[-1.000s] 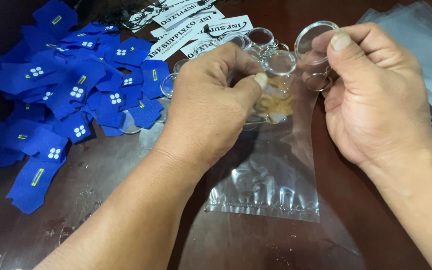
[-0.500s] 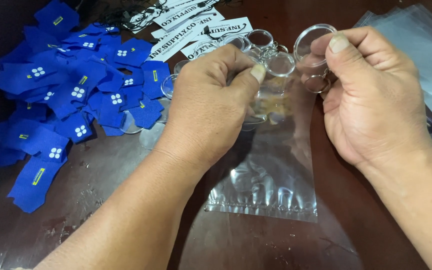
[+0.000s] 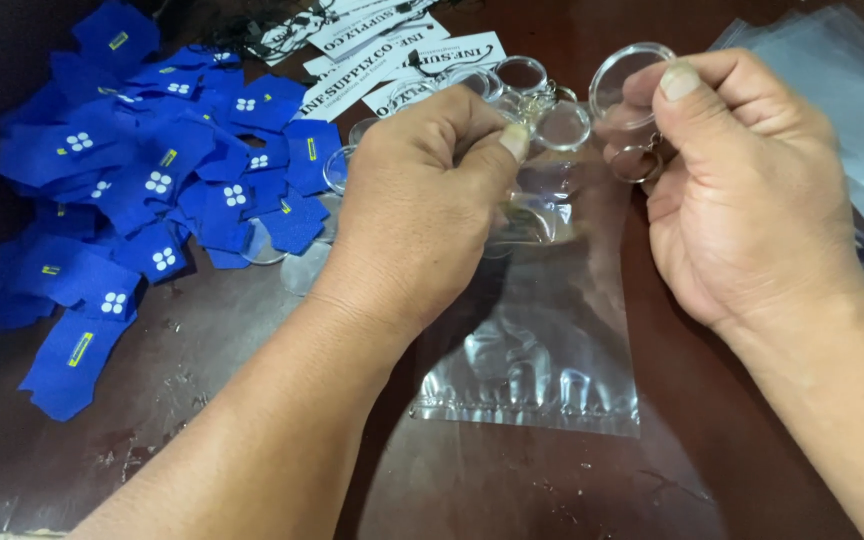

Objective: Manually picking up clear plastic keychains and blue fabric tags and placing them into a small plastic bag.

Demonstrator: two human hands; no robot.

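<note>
I see a glossy clear plastic bag (image 3: 542,350), clear smooth plastic discs (image 3: 627,80) with a shiny metal ring (image 3: 636,165), matt blue cloth tags (image 3: 152,190), white paper labels (image 3: 392,55) and a scuffed dark wooden table (image 3: 202,400).

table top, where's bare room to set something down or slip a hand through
Bare dark table lies at the near left, between the blue fabric pieces and the left hand's forearm. Another bare strip sits near the front, below the clear plastic bag. Crowded: the far side, with white cards, and the stacked bags at right.
</note>
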